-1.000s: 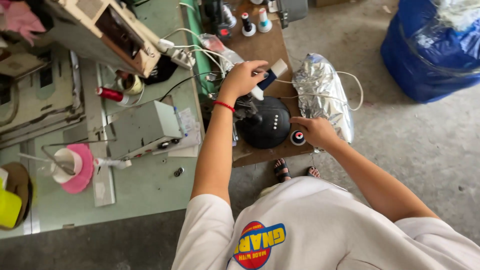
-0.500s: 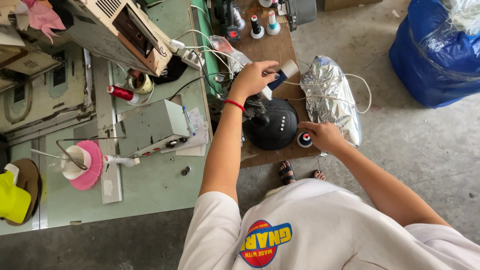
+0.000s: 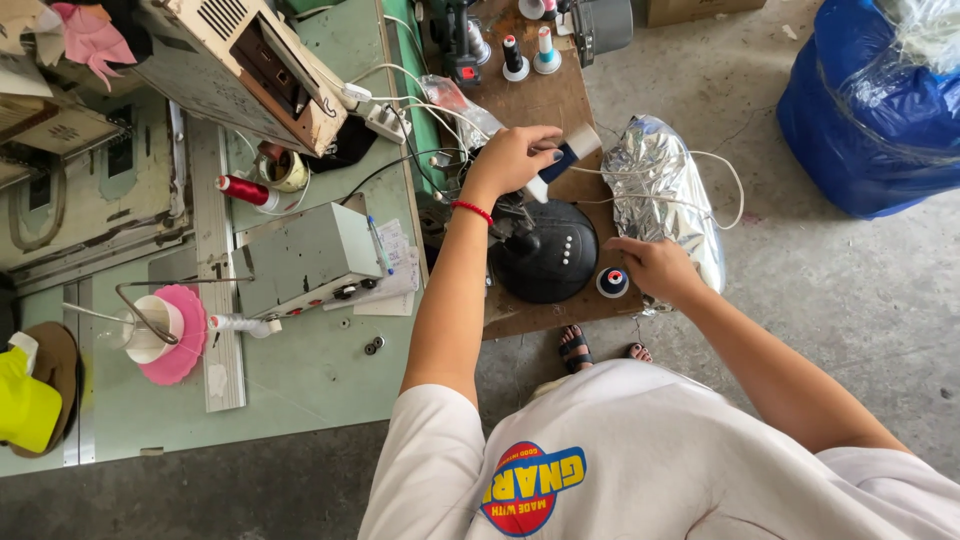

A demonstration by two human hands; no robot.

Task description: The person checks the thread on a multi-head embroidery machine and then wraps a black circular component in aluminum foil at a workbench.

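**Gripping a white adapter over a black round base at a cluttered bench**

Standing over everything is the green work table [image 3: 300, 400], filling the left side, with a beige machine [image 3: 240, 60] sitting at its top and a grey metal box [image 3: 305, 255] lying near its middle. A blue plastic sack [image 3: 860, 120] is resting on the concrete floor at the upper right, well apart from the hands. A brown wooden board [image 3: 550, 100] is running along the table's right edge, carrying the work. A crinkled silver foil bag [image 3: 665, 190] is lying on the board's right side, with a white cable [image 3: 715, 165] looping across it. A black round base [image 3: 550, 250] is sitting on the board between the two hands.

The left hand [image 3: 515, 160] is hovering just above the base, fingers curled tight around a white adapter [image 3: 570, 150], which is sticking out toward the foil bag. The right hand [image 3: 655, 265] is resting at the foil bag's lower edge, fingers loosely bent and holding nothing that can be made out, just beside a small dark spool [image 3: 612, 282] with a red centre standing on the board. A pink cone holder [image 3: 170, 335] is sitting far left on the table, and a red thread spool [image 3: 240, 190] is lying near the machine.
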